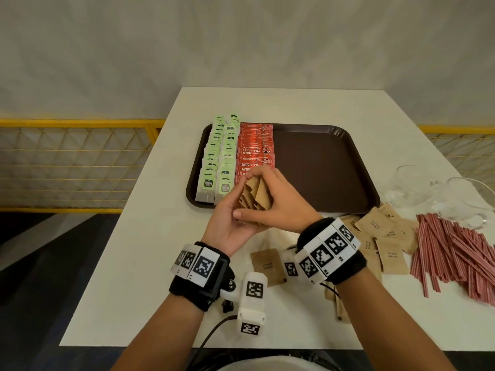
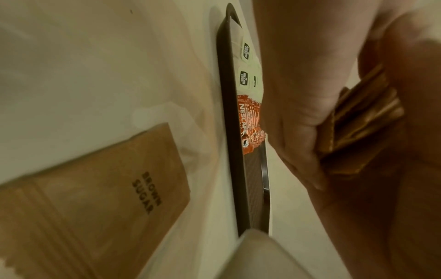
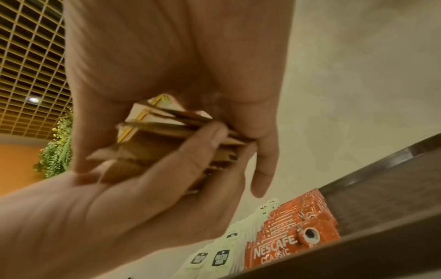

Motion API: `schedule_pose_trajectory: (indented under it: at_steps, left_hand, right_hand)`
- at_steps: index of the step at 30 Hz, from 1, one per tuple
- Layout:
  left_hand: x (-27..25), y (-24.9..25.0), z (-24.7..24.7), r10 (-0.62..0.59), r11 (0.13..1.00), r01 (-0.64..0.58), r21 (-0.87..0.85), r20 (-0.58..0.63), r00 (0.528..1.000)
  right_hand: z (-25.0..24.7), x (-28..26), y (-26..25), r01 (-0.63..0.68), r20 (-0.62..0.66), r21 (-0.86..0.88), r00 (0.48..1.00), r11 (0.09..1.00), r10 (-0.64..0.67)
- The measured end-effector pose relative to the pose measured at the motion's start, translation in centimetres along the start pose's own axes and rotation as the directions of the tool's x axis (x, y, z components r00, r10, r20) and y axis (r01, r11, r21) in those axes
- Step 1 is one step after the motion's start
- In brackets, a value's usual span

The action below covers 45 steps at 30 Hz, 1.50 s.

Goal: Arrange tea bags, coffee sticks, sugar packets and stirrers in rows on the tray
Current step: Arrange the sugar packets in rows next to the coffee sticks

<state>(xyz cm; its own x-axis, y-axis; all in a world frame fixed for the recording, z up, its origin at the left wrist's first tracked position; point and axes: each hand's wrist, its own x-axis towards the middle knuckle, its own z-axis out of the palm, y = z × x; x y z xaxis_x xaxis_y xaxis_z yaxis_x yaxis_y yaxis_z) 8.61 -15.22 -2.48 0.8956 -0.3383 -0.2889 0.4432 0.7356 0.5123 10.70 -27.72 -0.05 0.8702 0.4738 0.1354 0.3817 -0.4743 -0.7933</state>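
Note:
Both hands hold one stack of brown sugar packets point(image 1: 255, 196) above the tray's near edge. My left hand point(image 1: 230, 223) cups the stack from below, and my right hand point(image 1: 278, 202) grips it from above with the thumb along the near side. The same stack point(image 3: 176, 143) shows between palm and fingers in the right wrist view and at the fingers point(image 2: 362, 122) in the left wrist view. The brown tray point(image 1: 321, 167) carries two rows of green tea bags point(image 1: 218, 156) and a row of red coffee sticks point(image 1: 255, 145) at its left. Its right half is bare.
Loose brown sugar packets point(image 1: 383, 236) lie on the white table point(image 1: 150, 210) near my right wrist, one more point(image 1: 266, 265) between my wrists. A heap of red striped stirrers point(image 1: 455, 250) lies at the right, with clear glass cups point(image 1: 439, 194) behind it. A yellow railing point(image 1: 75, 167) stands left of the table.

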Motion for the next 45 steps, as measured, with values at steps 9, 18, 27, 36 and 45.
schedule_pose_trajectory:
  at_steps: [9,18,27,36,45]
  left_hand:
    - [0.0,-0.1,0.4,0.054,0.998,-0.055,-0.039,-0.013,0.998]
    - [0.2,0.0,-0.1,-0.076,0.992,0.077,0.096,-0.019,0.997]
    - [0.1,0.3,0.0,-0.075,0.988,0.078,0.135,-0.025,0.997]
    - [0.1,0.1,-0.2,-0.082,0.995,0.08,0.052,0.044,0.996]
    - [0.0,-0.1,-0.3,-0.054,0.992,0.046,0.118,0.062,0.997]
  right_hand:
    - [-0.3,0.3,-0.5,-0.054,0.048,-0.007,0.997,0.998,0.055]
    - [-0.5,0.0,-0.6,-0.009,0.294,-0.174,0.954,0.985,0.06]
    - [-0.7,0.1,-0.8,-0.069,0.273,-0.15,0.956,0.986,0.109]
    - [-1.1,0.0,-1.1,-0.096,0.256,-0.114,0.959,0.989,0.122]
    - [-1.2,-0.2,-1.0,-0.102,0.195,-0.063,0.974,0.993,0.112]
